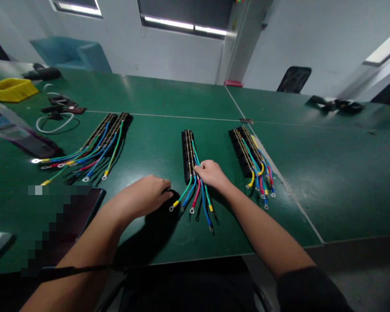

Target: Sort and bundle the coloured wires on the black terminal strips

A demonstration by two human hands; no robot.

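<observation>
In the middle of the green table lies a black terminal block (186,158) with brass-coloured strips along it. Green, blue and red wires (195,195) fan out from its near end toward me, tipped with ring terminals. My right hand (211,173) is closed at the block's near right side, thumb and fingers pinching its edge where the wires run; what exactly lies under the fingers is hidden. To the left of the wire ends hovers my left hand (152,193), fingers half bent, thumb and forefinger a little apart, with nothing visible between them.
Wired terminal blocks lie in a pair at the left (112,130) and another pair at the right (243,147). A plastic bottle (16,130), yellow bin (11,90), white cable (55,129) and dark flat device (92,208) are on the left. Table seams run beyond.
</observation>
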